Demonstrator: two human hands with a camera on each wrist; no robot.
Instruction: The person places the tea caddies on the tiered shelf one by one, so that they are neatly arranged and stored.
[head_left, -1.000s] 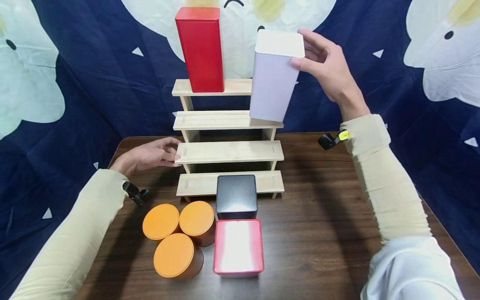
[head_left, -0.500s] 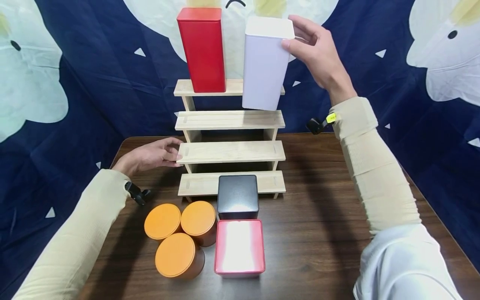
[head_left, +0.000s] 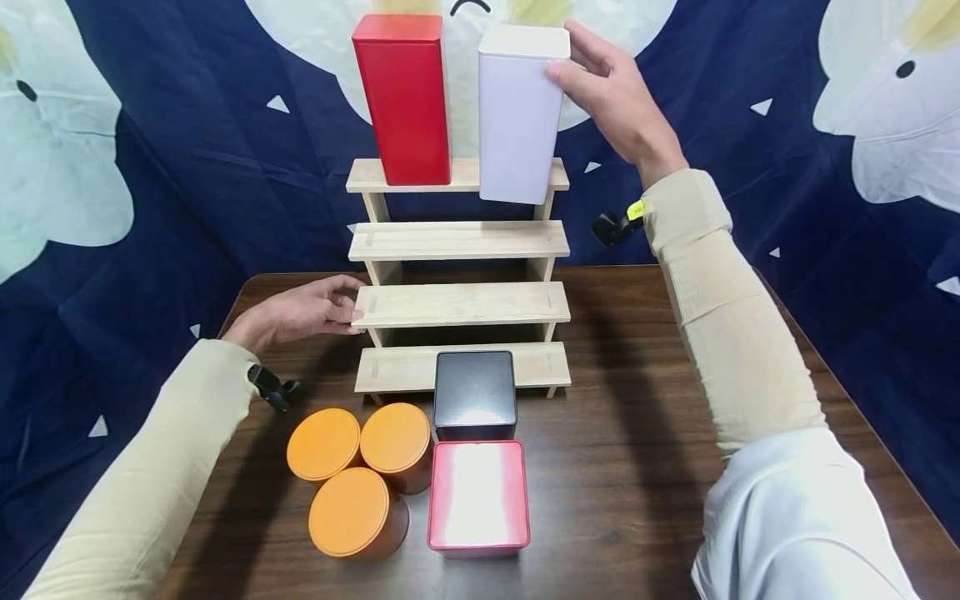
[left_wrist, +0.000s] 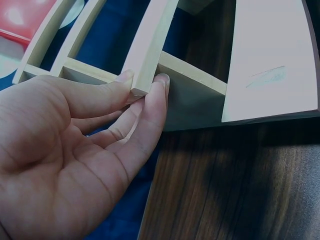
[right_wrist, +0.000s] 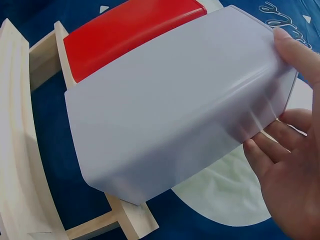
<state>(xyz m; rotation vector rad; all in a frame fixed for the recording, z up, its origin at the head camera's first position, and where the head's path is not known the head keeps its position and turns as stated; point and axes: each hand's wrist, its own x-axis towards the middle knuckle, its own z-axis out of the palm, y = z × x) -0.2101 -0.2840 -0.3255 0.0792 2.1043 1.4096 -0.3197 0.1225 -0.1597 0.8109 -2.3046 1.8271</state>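
Note:
My right hand (head_left: 618,104) grips a tall white rectangular tin (head_left: 521,125) near its lid, thumb on the front and fingers behind. The tin's lower end overlaps the top step of a wooden tiered shelf (head_left: 461,307) and reaches just below that step's front edge. To its left a tall red tin (head_left: 405,104) stands upright on the same step. In the left wrist view my left hand (left_wrist: 85,145) pinches the end of a shelf board (left_wrist: 150,50) between thumb and fingers. The right wrist view shows the white tin (right_wrist: 170,100) lying across the board beside the red tin (right_wrist: 130,37).
On the lowest step's front side stands a black square tin (head_left: 475,392), with a pink-red square tin (head_left: 477,496) nearer. Several orange round tins (head_left: 348,512) cluster to their left on the dark wooden table (head_left: 622,500). A blue patterned cloth (head_left: 202,150) hangs behind.
My right hand has carried the white tin up and left, from over the second-highest step to the top one, and it is more upright. My left hand stays on the shelf.

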